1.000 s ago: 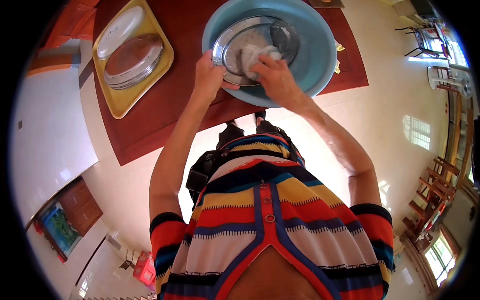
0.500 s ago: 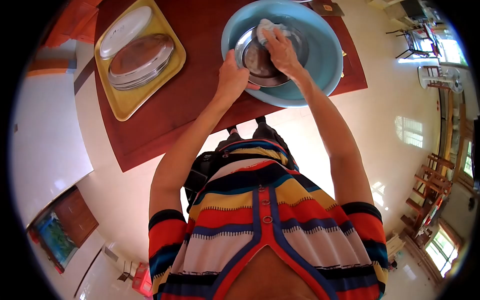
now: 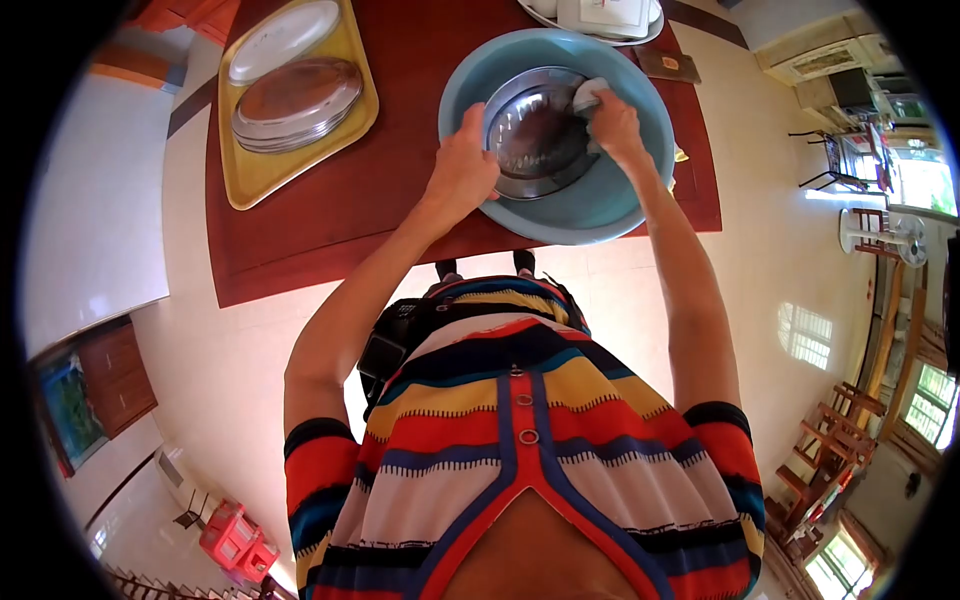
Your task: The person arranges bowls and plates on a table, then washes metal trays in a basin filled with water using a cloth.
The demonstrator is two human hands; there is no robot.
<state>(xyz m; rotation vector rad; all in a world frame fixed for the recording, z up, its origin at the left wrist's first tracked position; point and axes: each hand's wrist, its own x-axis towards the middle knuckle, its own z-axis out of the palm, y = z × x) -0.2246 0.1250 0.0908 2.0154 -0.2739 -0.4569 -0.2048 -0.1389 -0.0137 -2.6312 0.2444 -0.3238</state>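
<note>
A shiny metal plate (image 3: 540, 140) is held tilted inside a large light-blue basin (image 3: 655, 120). My left hand (image 3: 465, 165) is closed on the plate's left rim, the thumb on its edge. My right hand (image 3: 615, 128) is closed on a pale cloth (image 3: 590, 95), which rests against the plate's right edge. The cloth is partly hidden by my fingers. Left of the basin lies a yellow tray (image 3: 250, 185). It carries a stack of oval metal plates (image 3: 300, 100) and a white oval dish (image 3: 285, 40).
Everything stands on a dark red wooden table (image 3: 270, 255). Behind the basin is a white dish (image 3: 605, 15) with white pieces on it. A flat brown item (image 3: 668, 65) lies at the back right. Farther off are a white fan (image 3: 885, 235) and red plastic stools (image 3: 235, 540).
My right hand has moved right and down with the cloth, from the plate's upper part to its right edge. The plate is turned and tilted more. The camera view has shifted.
</note>
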